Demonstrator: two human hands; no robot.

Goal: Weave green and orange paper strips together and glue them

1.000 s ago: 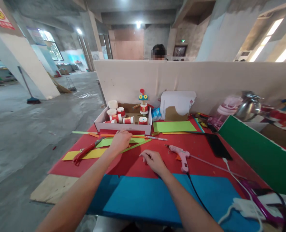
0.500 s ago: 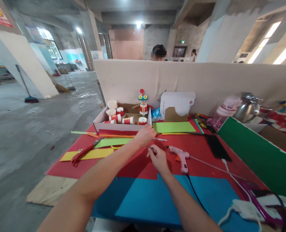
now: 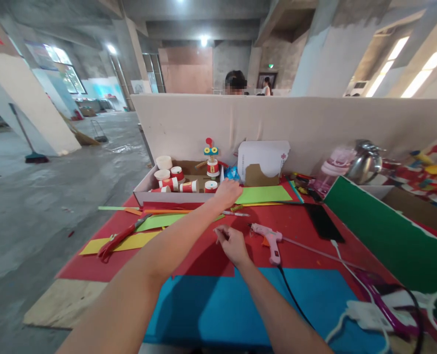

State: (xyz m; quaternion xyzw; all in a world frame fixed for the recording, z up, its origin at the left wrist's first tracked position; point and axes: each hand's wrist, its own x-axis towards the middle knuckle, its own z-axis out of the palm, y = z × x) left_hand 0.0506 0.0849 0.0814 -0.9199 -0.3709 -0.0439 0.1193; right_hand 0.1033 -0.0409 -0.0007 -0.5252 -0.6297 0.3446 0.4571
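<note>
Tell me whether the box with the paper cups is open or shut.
Open: no lid covers the box, and red-and-white paper cups are visible inside its low walls.

Craft workshop, glue gun (image 3: 271, 237), concrete ceiling (image 3: 207, 12)

Two bare hands (image 3: 233, 246) in play, one pink glue gun (image 3: 273, 242), one pair of red-handled scissors (image 3: 120, 240), one pen (image 3: 240, 214), one black phone (image 3: 324, 222), one boxed spring-armed figure (image 3: 212, 168), seven paper cups (image 3: 189, 187) showing (that's counting one half-hidden)
</note>
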